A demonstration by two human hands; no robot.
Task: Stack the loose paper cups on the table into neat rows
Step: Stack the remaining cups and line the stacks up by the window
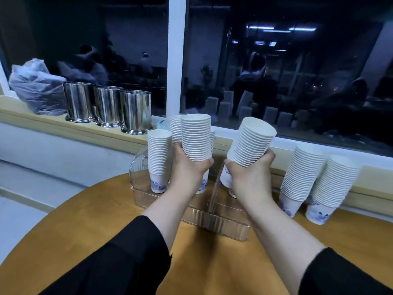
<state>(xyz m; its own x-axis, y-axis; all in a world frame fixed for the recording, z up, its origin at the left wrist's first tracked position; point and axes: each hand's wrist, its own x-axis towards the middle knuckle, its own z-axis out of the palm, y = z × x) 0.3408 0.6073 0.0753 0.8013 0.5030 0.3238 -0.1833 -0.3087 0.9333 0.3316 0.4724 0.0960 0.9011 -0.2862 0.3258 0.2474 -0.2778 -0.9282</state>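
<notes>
Nearest to the camera, two black sleeves lead to the hands above the round wooden table point(89, 211). The left hand point(187, 167) has its fingers curled around an upright cup stack point(196, 136). The right hand point(251, 176) grips a second stack point(251, 141) that leans to the right. Both stacks are low over a clear plastic tray point(221, 220), where one more stack point(159, 158) stands at the left; I cannot tell if the held stacks touch the tray floor.

I judge the step is placing stacks in a row inside the tray. The next move asks to straighten the leaning stack and lower it beside the others without toppling them.

Further right, two tilted stacks point(319, 184) lean on the sill. On the ledge stand three steel canisters point(108, 105) and a plastic bag point(36, 88), before a dark window point(297, 60).
</notes>
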